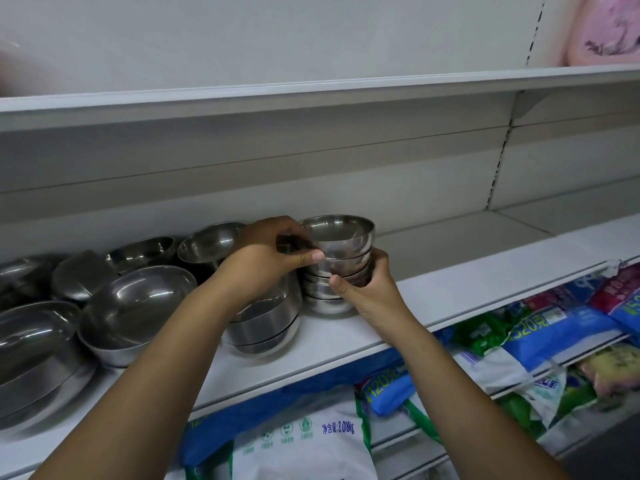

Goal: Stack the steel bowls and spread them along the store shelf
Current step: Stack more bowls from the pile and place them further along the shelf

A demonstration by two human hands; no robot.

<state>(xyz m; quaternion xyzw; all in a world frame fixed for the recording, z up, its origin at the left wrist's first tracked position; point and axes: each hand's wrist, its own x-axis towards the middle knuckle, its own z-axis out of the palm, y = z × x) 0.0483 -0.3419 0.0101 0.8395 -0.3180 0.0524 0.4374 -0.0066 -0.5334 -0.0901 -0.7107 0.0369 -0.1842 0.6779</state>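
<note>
The fingers (294, 230) of the left hand (270, 251) are curled round the upper bowls of a stack of small steel bowls (341, 244); the lower bowls are gripped by the right hand (375, 289). The stack is stood on the white shelf (467, 261), just beside larger bowls (138, 306).

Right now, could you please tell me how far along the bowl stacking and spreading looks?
Done: one small stack and a wider stack are nested. In hand: the left hand and right hand grip the small stack. Remaining: bowls on the left sit crowded, and the shelf to the right holds none.
</note>
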